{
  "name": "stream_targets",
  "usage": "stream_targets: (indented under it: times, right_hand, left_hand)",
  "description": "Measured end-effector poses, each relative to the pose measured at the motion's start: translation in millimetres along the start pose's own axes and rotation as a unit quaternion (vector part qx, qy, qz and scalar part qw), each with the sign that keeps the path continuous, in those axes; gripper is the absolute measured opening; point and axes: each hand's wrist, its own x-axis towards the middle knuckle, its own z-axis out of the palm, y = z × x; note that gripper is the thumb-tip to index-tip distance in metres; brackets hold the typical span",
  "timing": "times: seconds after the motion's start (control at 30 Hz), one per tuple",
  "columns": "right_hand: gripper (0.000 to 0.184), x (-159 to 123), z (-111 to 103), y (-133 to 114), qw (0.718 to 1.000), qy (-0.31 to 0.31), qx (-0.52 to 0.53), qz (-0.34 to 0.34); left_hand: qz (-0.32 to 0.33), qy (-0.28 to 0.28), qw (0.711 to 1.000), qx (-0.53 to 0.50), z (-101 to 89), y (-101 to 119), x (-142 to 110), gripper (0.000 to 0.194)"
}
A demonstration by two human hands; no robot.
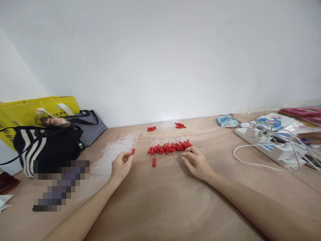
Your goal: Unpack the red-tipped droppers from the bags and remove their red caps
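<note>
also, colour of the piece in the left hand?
The piece in the left hand is red; head view.

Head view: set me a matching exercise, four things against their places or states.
1. Left hand
2. Lone red bulb-shaped piece
3. Long white plastic power strip
4. Yellow bag with white handles

A. Behind the black bag with white stripes
B. Right of the right hand, plugs in it
C. Pinching a small red piece
D. On the near side of the row of red bulbs with whitish tips

Pairs: 1-C; 2-D; 3-B; 4-A
</note>
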Motion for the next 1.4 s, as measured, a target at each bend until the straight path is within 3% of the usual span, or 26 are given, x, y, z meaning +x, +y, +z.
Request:
stream_targets:
  times: [0.07,0.27,0.47,0.57,0.97,1.4]
  right_hand:
    - [0.025,1,1,-2,1.000,0.010,-0.015,-0.008]
    - [0.048,6,3,-11,0.993,-0.005,-0.087,-0.075]
    - [0.029,8,6,-16,0.985,-0.058,-0.109,-0.125]
    - [0.021,9,11,-17,0.985,-0.071,-0.105,-0.119]
    - [0.016,12,17,-23,0.985,-0.073,-0.053,-0.145]
    - [0.017,5,20,-30,0.975,-0.072,-0.043,-0.207]
  left_hand:
    - [0.069,-0.007,0.997,-0.025,0.5,4,-11,0.020]
    - [0.234,-0.138,0.962,0.004,19.8,31,-39,0.011]
    - [0.352,-0.175,0.919,0.019,34.1,40,-46,0.011]
    - [0.394,-0.156,0.905,0.038,36.6,38,-46,0.012]
    - [0.463,-0.126,0.874,0.074,41.6,34,-40,0.021]
    - [0.466,-0.179,0.864,0.069,30.1,27,-43,0.021]
